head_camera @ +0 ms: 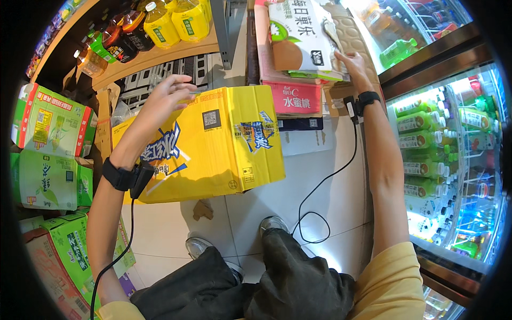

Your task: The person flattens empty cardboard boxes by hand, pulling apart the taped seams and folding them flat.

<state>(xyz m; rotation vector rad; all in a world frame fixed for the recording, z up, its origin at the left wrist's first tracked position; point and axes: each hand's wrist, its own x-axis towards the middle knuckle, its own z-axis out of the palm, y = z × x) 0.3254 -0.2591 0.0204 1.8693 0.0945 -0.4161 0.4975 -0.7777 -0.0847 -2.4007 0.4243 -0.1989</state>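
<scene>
My left hand [173, 93] holds nothing; its fingers are spread loosely over the upper edge of a yellow cardboard carton [204, 160]. Whether the fingertips touch the board, I cannot tell. The carton looks flattened and lies at a slant before my feet, with blue and white print and a creased fold. My right hand [352, 64] grips the right edge of a white carton sheet [296, 36] printed with a kiwi. That sheet rests on a pile of flattened cartons, where a pink carton [298, 98] shows below it. Brown padded cardboard [350, 30] lies beside the sheet.
Green folded cartons [48, 176] are stacked on the left. A wooden shelf [160, 60] bears yellow bottles [190, 20] and dark ones. Lit glass-door coolers [444, 160] line the right. A black cable [332, 176] loops from my right wrist. Torn cardboard [203, 210] lies on the tiles.
</scene>
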